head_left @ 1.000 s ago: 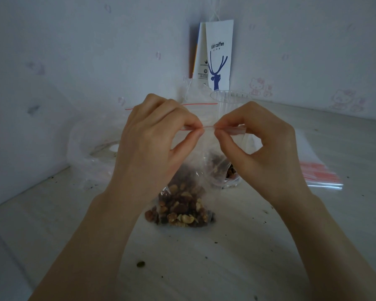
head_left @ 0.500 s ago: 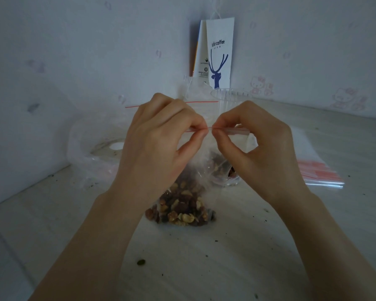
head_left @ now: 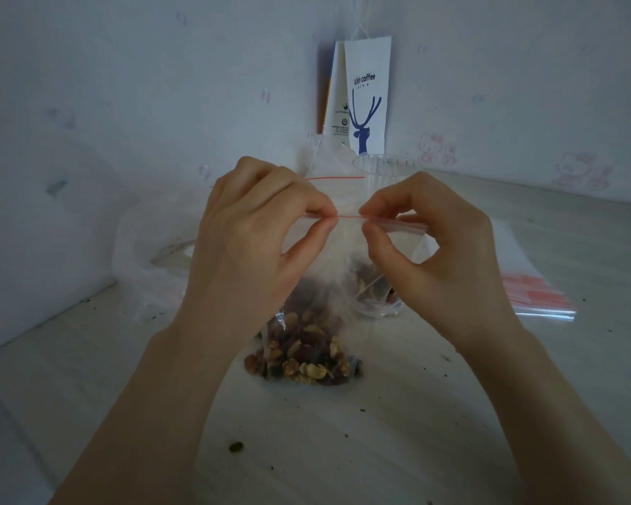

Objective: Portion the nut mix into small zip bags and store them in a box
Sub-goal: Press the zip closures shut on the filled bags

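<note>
A small zip bag (head_left: 328,286) is held up over the middle of the table (head_left: 343,450), its bottom resting on the surface and loaded with nut mix (head_left: 303,359). The bag's red-lined zip strip (head_left: 347,215) is pinched from both sides. On the left, the left hand (head_left: 255,249) is raised with the wrist bent and the knuckles curled over, thumb and forefinger pressed tight together on the strip, the other fingers tucked down beside them. On the right, the right hand (head_left: 434,256) is mirrored pretty much: thumb underneath, forefinger on top, closed on the strip, with a round gap left between thumb and palm. The two pinches are just beside each other, a short bit of red line showing between them. Both forearms are angled in from the near corners.

Behind the bag, a clear plastic cup (head_left: 383,169) can be made out, more nuts visible low inside it. A stack of empty zip bags (head_left: 536,293) is laid flat to the right. A crumpled clear bag (head_left: 153,249) is slumped at far left, and a white coffee paper bag (head_left: 367,100) with a blue deer is propped against the far wall. A few crumbs are scattered near, one bigger bit (head_left: 235,446) included.
</note>
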